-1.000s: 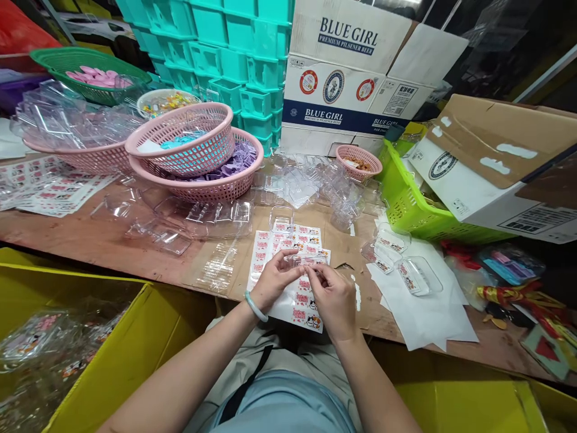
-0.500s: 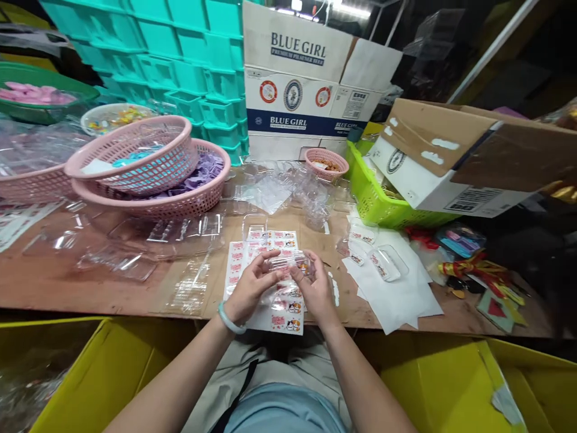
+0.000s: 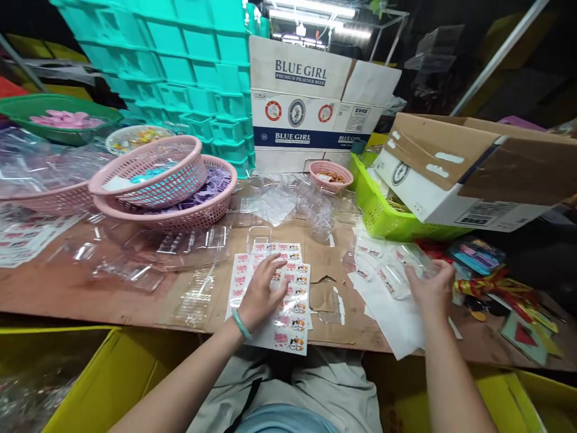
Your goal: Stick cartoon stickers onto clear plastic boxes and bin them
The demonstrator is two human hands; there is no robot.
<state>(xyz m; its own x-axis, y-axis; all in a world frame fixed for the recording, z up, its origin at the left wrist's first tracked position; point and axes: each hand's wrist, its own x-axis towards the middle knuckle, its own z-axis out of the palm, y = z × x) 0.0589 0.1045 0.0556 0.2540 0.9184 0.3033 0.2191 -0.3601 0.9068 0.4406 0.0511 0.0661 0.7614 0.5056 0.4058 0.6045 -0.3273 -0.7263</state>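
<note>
My left hand [image 3: 264,294], with a pale green bangle at the wrist, hovers over or rests lightly on sticker sheets [image 3: 282,340] printed with cats and pink lettering. Its fingers are apart, and nothing shows in them. Over on the right, my right hand [image 3: 431,291] has its thumb and fingers about a clear plastic box [image 3: 412,257], partly hidden by the hand. Close beside it, another clear box [image 3: 393,281] with a cat sticker lies on white paper sheets [image 3: 396,337].
Pink baskets [image 3: 166,219] with purple and blue pieces stand left, before stacked turquoise crates [image 3: 189,54]. Clear plastic cases [image 3: 320,207] lie along the back. A lime green basket [image 3: 383,216] and an open carton [image 3: 451,174] stand right. Ribbons [image 3: 487,285] lie beyond my right hand.
My right hand has moved right from the sticker sheets to the white paper, carrying the clear box. My left hand has let go of that box and stays over the sheets, fingers opened.
</note>
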